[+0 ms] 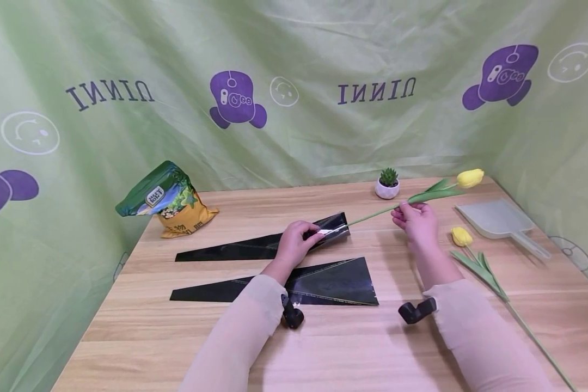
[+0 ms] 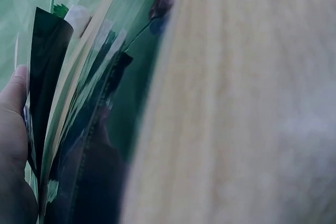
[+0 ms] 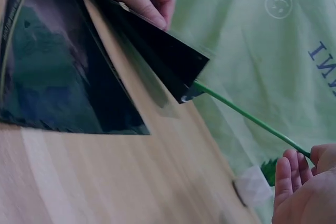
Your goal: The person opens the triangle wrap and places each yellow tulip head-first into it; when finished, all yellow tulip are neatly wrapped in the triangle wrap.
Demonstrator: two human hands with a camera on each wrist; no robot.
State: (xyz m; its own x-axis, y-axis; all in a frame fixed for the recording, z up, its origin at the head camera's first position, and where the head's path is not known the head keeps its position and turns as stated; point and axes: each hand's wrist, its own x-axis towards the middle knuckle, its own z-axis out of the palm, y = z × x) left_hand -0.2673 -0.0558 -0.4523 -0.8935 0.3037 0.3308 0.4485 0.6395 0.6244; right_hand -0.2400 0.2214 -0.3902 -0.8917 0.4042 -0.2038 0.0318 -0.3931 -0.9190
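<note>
My left hand (image 1: 295, 242) grips a narrow black flower sleeve (image 1: 245, 249) near its wide end, thumb and fingers on either side. That end stands open in the right wrist view, with the green stem (image 3: 247, 114) of a yellow tulip (image 1: 470, 178) running into its mouth. Pinched near the leaves, the stem is held by my right hand (image 1: 418, 222); the bloom points to the back right. How far the stem reaches inside is hidden by the black film. A second black sleeve (image 1: 330, 283) lies flat in front, partly under my left forearm.
Another yellow tulip (image 1: 462, 236) lies on the right of the table beside a whitish dustpan-like scoop (image 1: 497, 218). A small potted succulent (image 1: 387, 184) stands at the back. At the back left is a green and yellow bag (image 1: 171, 204). Green cloth surrounds the table.
</note>
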